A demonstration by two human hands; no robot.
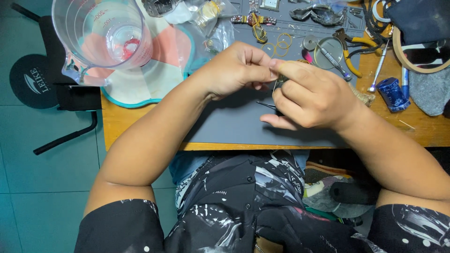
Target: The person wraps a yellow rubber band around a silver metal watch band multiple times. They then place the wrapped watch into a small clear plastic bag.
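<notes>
Over grey mat, both hands pinch small dark piece.

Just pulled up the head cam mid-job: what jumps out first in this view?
The two hands meet at the centre over the grey mat: left hand and right hand pinch a small dark piece between their fingertips, too tiny to identify. At upper left a clear measuring jug stands on a pastel cloth. Yellow-handled pliers and a blue cylinder lie among clutter at upper right.
</notes>
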